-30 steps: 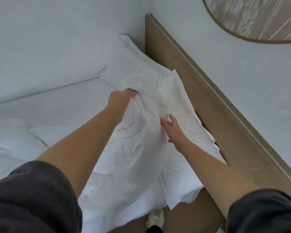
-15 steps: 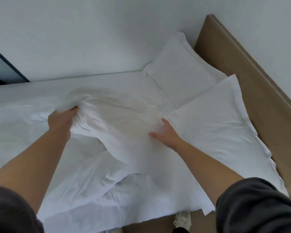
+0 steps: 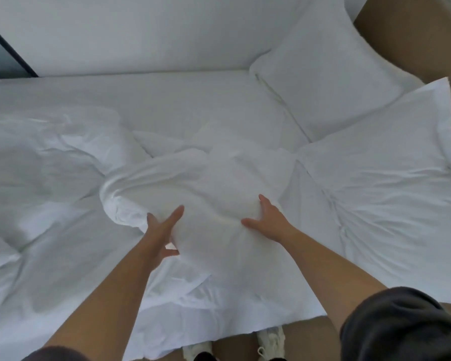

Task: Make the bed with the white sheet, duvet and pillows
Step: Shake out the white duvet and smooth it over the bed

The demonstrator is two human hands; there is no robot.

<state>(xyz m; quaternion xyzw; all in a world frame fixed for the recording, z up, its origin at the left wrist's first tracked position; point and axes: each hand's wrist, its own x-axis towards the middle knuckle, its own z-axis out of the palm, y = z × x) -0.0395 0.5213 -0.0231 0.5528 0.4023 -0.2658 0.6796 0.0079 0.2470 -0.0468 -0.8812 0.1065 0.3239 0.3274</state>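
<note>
We read no text, no label, brand, number or sign, nothing legible on the white duvet (image 3: 206, 178), the pillows (image 3: 375, 178), the headboard (image 3: 414, 35) or the shoes (image 3: 271, 340)

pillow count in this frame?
2. The far pillow lies in the corner by the wall and headboard; the near pillow lies at right, beside it. The crumpled duvet could hide more.

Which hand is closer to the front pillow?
Right. The right hand rests on the duvet just beside that pillow; the left hand is farther away, on the bunched duvet's other side.
</note>
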